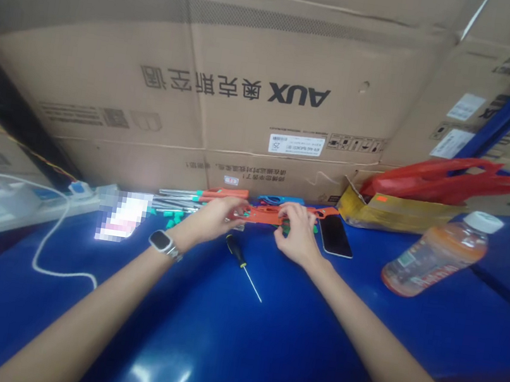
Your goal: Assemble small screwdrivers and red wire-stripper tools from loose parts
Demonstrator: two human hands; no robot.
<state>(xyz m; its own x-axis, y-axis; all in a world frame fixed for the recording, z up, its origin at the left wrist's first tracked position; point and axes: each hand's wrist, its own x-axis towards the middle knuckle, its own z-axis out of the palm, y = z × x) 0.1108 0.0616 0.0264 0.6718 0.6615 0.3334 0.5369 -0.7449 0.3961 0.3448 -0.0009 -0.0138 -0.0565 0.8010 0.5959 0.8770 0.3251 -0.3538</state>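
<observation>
Both hands work at the far side of the blue table. My left hand (225,215), with a watch on its wrist, has its thumb and fingers closed at the left end of an orange plastic casing (261,215). At the casing's right end, my right hand (299,233) curls its fingers over it; small green bits show beneath. Left of the hands lie orange-handled rods (223,193), several metal tubes (179,205) and small green caps (174,220). A blue plastic piece (281,200) lies behind. Nearer me rests a black-and-yellow screwdriver (237,251), its tip toward me.
A dark-screened phone (337,235) lies right of my right hand. Farther right stand a drink bottle (437,253) and an open box (400,214) holding a red bag (429,179). A power strip (17,206) with a white cable is at left. Cardboard (257,44) walls the back.
</observation>
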